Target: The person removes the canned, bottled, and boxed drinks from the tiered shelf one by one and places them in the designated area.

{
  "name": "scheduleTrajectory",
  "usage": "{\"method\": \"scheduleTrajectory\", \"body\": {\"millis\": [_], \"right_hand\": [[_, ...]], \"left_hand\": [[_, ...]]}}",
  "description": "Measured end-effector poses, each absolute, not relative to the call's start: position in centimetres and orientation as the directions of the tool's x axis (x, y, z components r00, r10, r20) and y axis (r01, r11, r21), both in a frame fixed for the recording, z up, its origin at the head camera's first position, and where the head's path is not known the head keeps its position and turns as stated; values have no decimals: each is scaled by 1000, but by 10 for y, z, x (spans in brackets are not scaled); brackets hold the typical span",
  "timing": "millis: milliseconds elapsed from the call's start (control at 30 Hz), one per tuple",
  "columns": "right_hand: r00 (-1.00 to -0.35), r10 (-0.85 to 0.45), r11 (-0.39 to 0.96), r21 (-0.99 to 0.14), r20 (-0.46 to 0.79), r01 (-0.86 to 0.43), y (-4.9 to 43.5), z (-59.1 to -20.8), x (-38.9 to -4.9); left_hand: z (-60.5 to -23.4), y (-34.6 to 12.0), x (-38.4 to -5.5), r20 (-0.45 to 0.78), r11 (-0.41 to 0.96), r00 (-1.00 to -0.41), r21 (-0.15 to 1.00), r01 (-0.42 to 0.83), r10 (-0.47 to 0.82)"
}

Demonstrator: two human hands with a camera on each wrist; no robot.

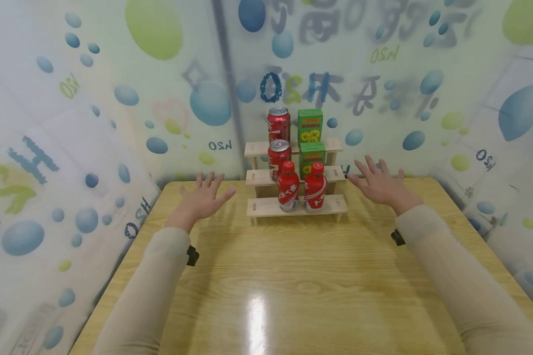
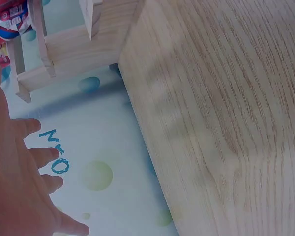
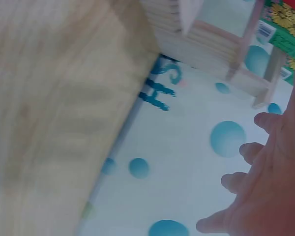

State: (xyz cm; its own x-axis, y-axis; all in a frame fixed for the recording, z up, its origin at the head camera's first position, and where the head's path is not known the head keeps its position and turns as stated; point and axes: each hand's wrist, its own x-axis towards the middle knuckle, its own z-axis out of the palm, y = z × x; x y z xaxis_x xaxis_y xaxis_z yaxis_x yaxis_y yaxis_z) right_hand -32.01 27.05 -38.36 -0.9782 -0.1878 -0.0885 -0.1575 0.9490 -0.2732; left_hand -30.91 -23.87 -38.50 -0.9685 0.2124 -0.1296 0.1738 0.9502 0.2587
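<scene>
A three-step wooden rack (image 1: 259,207) stands at the back of the table. On its top step are a red can (image 1: 279,125) and a green drink carton (image 1: 310,125) with yellow flowers. Another red can (image 1: 275,160) and another green carton (image 1: 312,154) are on the middle step. The lowest step bears two red-capped bottles, the left bottle (image 1: 288,187) and the right bottle (image 1: 315,190). My left hand (image 1: 200,199) hovers left of the rack with fingers spread, holding nothing. To the rack's right, my right hand (image 1: 379,186) is likewise spread and touches nothing.
The wood-grain table (image 1: 293,276) reaches toward me from the rack. Behind it and along both sides hang pale sheets (image 1: 177,98) printed with blue and green spots. A small black device (image 1: 192,256) sits under the left wrist, another (image 1: 398,237) under the right.
</scene>
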Motion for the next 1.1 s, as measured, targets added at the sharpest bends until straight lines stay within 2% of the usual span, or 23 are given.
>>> {"method": "scheduleTrajectory", "body": {"millis": [333,700,1100], "right_hand": [[-972,-218,946,-262,-88,-189,249,-343,-316],[-961,-248,942,-261,-119,-211,222,-294,-341],[-911,-406,828,-454,-76,-331,187,-256,-372]], "left_hand": [[-388,-220,-314,-131,943,-960,259,207,247],[-402,-184,-314,-134,946,-955,229,228,263],[-425,-164,-308,-134,935,-975,333,125,179]]}}
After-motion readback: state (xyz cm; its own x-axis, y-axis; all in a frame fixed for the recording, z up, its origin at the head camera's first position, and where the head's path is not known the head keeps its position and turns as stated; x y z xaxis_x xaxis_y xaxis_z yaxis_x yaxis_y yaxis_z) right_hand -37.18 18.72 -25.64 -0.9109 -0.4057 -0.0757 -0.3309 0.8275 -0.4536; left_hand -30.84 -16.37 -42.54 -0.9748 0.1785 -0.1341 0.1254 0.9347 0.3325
